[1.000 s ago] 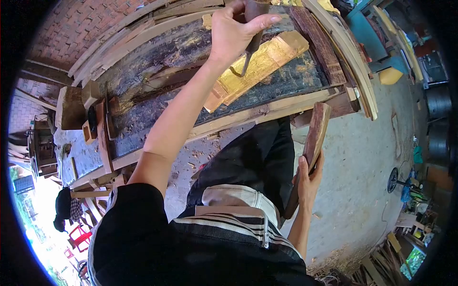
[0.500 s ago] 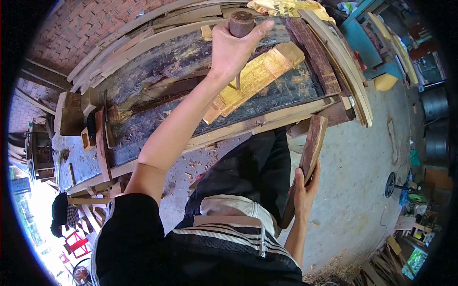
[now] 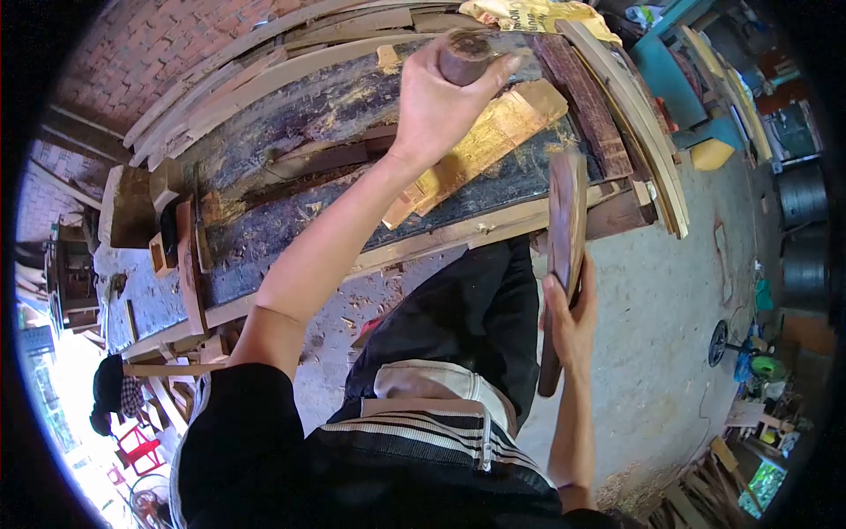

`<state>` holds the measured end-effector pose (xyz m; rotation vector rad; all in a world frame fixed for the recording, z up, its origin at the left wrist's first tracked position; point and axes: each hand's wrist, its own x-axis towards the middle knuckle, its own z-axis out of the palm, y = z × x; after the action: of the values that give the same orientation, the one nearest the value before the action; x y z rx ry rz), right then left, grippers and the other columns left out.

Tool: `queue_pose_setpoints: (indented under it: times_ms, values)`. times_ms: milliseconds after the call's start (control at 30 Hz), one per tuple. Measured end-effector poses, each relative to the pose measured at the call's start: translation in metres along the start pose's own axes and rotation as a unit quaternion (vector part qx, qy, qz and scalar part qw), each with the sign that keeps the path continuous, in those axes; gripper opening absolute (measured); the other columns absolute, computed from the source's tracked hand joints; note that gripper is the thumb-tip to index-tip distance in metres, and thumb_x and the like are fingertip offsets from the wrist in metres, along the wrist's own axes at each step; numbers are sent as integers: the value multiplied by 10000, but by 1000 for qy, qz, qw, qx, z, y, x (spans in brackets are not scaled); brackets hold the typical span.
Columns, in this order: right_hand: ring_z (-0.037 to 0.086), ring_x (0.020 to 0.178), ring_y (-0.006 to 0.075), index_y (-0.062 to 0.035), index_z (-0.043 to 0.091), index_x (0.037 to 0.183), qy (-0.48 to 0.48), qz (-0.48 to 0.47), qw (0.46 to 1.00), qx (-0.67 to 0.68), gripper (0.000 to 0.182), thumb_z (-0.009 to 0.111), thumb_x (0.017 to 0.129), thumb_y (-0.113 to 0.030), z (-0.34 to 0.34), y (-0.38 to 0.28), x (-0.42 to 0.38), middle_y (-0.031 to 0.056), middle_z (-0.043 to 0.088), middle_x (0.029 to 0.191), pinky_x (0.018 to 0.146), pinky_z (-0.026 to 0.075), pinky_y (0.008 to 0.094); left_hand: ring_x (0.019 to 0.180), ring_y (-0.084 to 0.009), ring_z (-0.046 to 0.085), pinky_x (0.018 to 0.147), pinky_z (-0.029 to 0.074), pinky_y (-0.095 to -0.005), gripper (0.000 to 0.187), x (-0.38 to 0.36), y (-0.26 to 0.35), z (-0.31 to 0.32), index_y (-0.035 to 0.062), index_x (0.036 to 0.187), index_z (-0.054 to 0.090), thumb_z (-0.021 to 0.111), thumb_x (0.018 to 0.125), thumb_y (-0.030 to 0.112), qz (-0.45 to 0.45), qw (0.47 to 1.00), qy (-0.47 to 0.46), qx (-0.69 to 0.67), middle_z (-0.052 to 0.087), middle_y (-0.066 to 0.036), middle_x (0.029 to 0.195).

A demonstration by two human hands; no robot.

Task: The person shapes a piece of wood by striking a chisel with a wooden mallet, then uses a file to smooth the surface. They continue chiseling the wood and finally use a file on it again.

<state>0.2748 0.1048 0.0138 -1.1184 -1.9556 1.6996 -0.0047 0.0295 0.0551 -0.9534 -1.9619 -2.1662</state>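
Observation:
My left hand [image 3: 436, 115] is wrapped around the thick round wooden handle of a chisel [image 3: 464, 58], held upright above the work. Hand and forearm hide most of the blade. Beneath lies a yellow wooden block [image 3: 507, 128] with cuts in its upper face, set at a slant on the dark bench. At the right, my right hand [image 3: 573, 322] grips a long, dark wooden mallet [image 3: 566, 216] near its narrower lower part. Its broad upper end is raised beside the bench's front edge, to the right of the block.
The dark bench top [image 3: 256, 234] carries wood chips and shavings. Long boards [image 3: 608, 110] lie along its right end and back. A squared wood block [image 3: 129, 207] and a clamp-like wooden piece [image 3: 189, 264] stand at left. A fan [image 3: 720, 342] is on the floor at right.
My right hand has lifted the mallet up and slightly left, turning it more upright. My left hand with the chisel has shifted a little to the right and down.

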Motion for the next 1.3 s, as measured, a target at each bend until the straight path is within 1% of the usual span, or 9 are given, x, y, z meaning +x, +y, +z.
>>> queue_pose_setpoints:
  times_ms: [267,467,567,733,833,933,1067,1100,1300]
  values:
    - [629,1051,226,-17,434,1447,-69,-375,924,-30,612,669,918,-218,6,-132,44,139,641,1190,938,481,346,489,-46,519,443,392,-217,191,-10,-2,5,60,796,632,786,868,148,44,997,9,-62,588,34,613]
    - [606,485,222,42,276,1510,-93,-619,777,-59,700,553,984,-328,43,-168,83,161,650,705,462,527,307,783,-57,627,756,527,-245,184,-20,3,3,9,917,665,805,823,81,52,989,-9,-138,707,-16,849]
    - [573,450,229,61,310,1498,-126,-477,767,-411,731,638,941,-280,26,-179,66,211,623,691,450,483,313,797,-82,647,787,532,-264,169,-22,-10,5,-9,940,665,762,804,20,100,989,13,-104,714,-29,865]
    - [527,432,212,116,260,1485,-94,-476,833,-264,748,628,945,-249,31,-194,41,215,611,683,444,471,332,722,-67,604,697,514,-244,192,-30,-5,-4,-9,920,651,765,771,36,26,993,27,-110,678,4,800]
    - [676,643,373,-108,525,1384,-35,-540,769,-339,587,676,887,-382,37,-155,60,177,673,700,615,541,458,683,-61,597,637,501,-234,120,-30,-36,-29,8,857,651,740,778,-7,141,978,-46,149,676,-12,790]
    - [690,677,367,-99,498,1409,-75,-467,805,-358,615,671,890,-381,29,-153,55,177,682,726,636,545,446,641,-79,597,582,493,-242,96,-38,-6,-4,12,848,645,715,794,-25,103,983,101,-114,676,-23,782]
    - [685,871,431,-69,442,1453,-37,-437,871,-221,686,632,915,-449,22,-113,61,274,687,936,777,539,480,508,-103,537,482,442,-276,137,-43,-13,-28,20,800,589,704,873,18,79,984,150,-50,584,-22,638]
    - [656,1058,282,-31,395,1487,-82,-384,885,-251,677,651,944,-344,12,-111,57,191,633,1223,910,508,371,508,-103,537,482,442,-276,137,-41,-11,-32,20,800,589,704,873,18,80,984,150,-48,584,-22,638]
    - [668,1083,392,-39,424,1473,-54,-304,932,-190,739,637,918,-479,-6,-79,49,282,649,1199,917,507,435,445,-120,468,451,403,-306,224,-27,-1,-30,32,748,529,693,900,46,47,971,133,-195,523,-48,549]
